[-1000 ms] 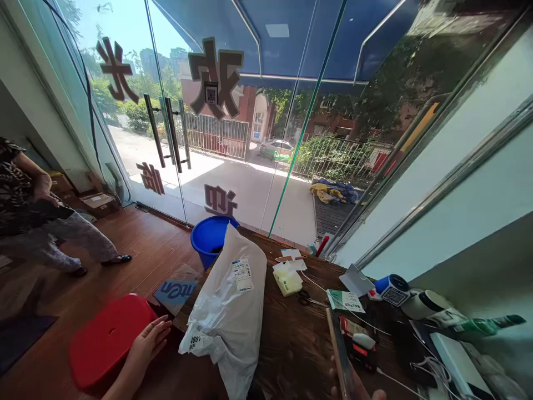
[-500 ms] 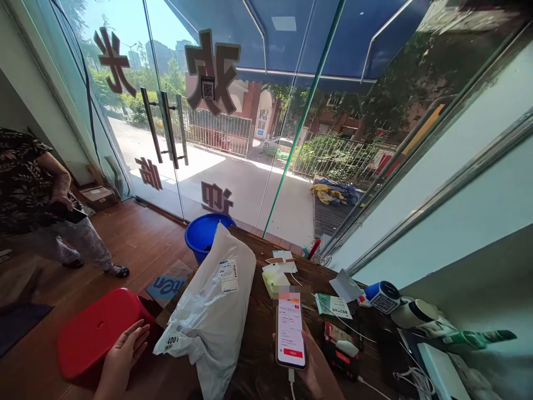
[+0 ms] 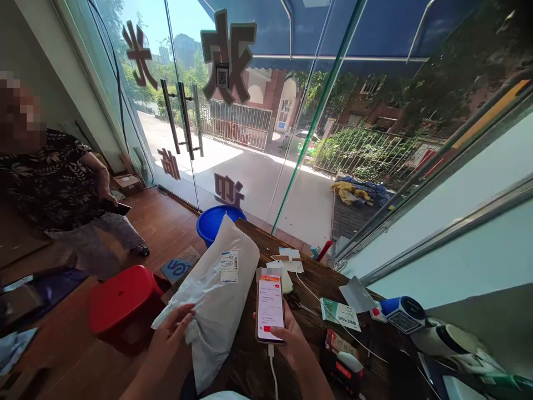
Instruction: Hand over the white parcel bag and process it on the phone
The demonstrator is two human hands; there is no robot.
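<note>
White plastic parcel (image 3: 216, 294) lies lengthwise on the wooden bench (image 3: 308, 311), its near end under the left hand (image 3: 172, 330) with fingers spread, while the right hand (image 3: 287, 339) just beside it grips a phone (image 3: 270, 308) upright.

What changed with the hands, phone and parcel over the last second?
The left hand moved from beside the red stool onto the white parcel bag, now touching its near end. The right hand turned the phone from edge-on to screen-up and raised it beside the bag, cable attached. The bag, blue bucket and desk clutter stayed put.
</note>
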